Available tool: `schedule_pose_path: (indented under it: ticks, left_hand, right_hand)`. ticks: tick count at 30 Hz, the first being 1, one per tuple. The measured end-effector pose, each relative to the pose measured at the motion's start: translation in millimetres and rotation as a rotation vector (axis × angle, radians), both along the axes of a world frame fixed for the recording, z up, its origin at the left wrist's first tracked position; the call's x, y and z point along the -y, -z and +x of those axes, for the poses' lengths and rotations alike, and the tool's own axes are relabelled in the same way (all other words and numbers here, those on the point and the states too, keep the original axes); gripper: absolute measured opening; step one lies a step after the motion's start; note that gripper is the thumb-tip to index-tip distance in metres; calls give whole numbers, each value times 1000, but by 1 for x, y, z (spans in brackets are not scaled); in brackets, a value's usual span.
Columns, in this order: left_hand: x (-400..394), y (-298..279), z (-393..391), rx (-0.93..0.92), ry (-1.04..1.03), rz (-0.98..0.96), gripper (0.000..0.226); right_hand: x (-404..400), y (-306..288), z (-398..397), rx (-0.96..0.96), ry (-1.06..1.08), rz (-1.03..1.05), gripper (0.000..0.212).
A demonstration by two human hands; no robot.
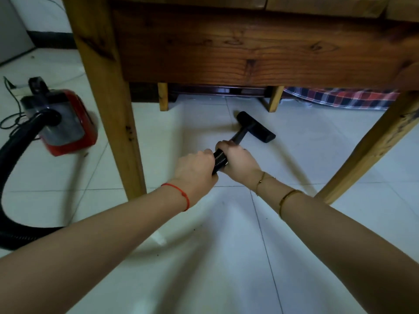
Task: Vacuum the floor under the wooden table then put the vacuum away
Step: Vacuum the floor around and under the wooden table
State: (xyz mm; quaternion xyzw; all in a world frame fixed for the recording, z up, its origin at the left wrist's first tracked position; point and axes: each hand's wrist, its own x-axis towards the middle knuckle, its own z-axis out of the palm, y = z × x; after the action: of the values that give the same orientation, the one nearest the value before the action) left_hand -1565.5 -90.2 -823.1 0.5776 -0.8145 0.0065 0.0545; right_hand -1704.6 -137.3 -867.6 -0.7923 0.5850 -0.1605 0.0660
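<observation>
Nearest the camera, two bare forearms reach forward over the pale tiled floor (pixel 226 257), where a few dark specks lie near a grout line at about 7 o'clock from the hands. The left hand (pixel 195 171), with a red string at its wrist, and the right hand (pixel 238 159), with thin gold bangles, both wrap their fingers around the black ribbed hose grip (pixel 219 160), the left just behind the right, so each holds the wand firmly.

From the right hand the short black tube runs toward 1 o'clock to the floor nozzle (pixel 255 130), a flat black bar that appears to sit on the tiles beneath the table (pixel 226 53), between its near legs and short of the two far legs. The red canister vacuum (pixel 65 123) stands outside the table at 10 o'clock, beside the near left leg (pixel 108 98), and its thick black hose (pixel 13 177) curves down and round toward 8 o'clock.

Vacuuming looks to be under way. To do it well, I would keep the nozzle flat, work slow overlapping strokes toward the far legs at 12 o'clock, and sweep both corners. The hose bends close to the near left leg, so I would watch that it does not snag there. A checked cloth (pixel 340 98) hangs at 2 o'clock beyond; the nozzle should stay clear of it.
</observation>
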Motion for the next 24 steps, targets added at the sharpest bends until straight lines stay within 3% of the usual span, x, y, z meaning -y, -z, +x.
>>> schedule_pose_path:
  ticks: [13, 24]
  left_hand:
    - [-49, -4, 101, 20, -158, 14, 26]
    - [8, 16, 59, -169, -209, 82, 23]
  right_hand:
    - [-27, -2, 107, 8, -229, -15, 33]
    - [39, -2, 69, -28, -295, 125, 21]
